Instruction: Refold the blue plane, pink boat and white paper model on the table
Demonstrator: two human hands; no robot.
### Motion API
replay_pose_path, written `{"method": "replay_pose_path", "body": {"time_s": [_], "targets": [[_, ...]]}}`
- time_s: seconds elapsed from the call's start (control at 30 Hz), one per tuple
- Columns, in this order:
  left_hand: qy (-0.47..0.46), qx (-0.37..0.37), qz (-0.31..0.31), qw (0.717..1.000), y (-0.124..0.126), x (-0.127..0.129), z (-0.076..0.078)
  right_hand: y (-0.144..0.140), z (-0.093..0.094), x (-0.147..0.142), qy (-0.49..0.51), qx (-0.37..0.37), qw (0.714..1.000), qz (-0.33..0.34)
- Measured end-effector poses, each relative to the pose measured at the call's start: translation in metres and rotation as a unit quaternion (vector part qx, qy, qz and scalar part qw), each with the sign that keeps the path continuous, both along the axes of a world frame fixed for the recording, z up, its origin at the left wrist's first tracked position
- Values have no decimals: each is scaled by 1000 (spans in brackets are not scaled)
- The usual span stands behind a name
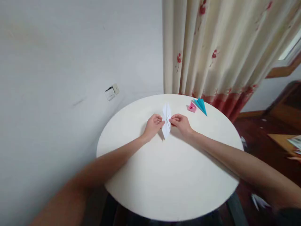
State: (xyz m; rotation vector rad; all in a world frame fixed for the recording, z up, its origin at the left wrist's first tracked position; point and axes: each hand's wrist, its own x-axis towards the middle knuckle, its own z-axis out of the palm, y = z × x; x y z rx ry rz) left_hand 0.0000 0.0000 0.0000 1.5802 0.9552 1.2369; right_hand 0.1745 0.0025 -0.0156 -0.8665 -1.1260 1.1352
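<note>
Beyond and to the left of my left hand (154, 126), a white plastic socket plate (110, 93) sits on the pale wall (58, 62). My left hand is closed in a pinch on the left edge of an elongated, white folded-paper piece (166, 125), pointed at both ends. This piece stands between my hands, over the round, white bench (174, 175), its long axis running away from me. My right hand (181, 124) pinches the opposite edge; the hands are apart, with only the paper's width between them.

Handling: the paper should be very light, stiff along its folds, soft across single layers and easily creased or torn. Grip it at mid-length by the side edges, thumb above and fingers below, with light pressure; avoid pressing the thin tips.

Beyond my right hand, to its right, lies a small pink folded-paper piece (192, 107); just beside it, farther right, is a blue, pointed folded-paper piece (201, 106).

Limits of view: the underside of the white piece and several fingertips are hidden. Its creases are faint. I cannot tell whether its near tip touches the bench. Both forearms are cut off by the frame.
</note>
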Motion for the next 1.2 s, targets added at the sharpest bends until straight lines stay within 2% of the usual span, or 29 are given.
{"method": "replay_pose_path", "body": {"time_s": [0.2,0.73,1.2], "targets": [[-18,0,14,1000,1,1,-1,-1,-1,0,37,-37,998,31],[-37,-4,-4,999,2,2,-5,-3,3,-1,-37,4,999,11],[-10,-2,-23,1000,3,4,-8,-5,6,-2,-102,54,993,-17]]}}
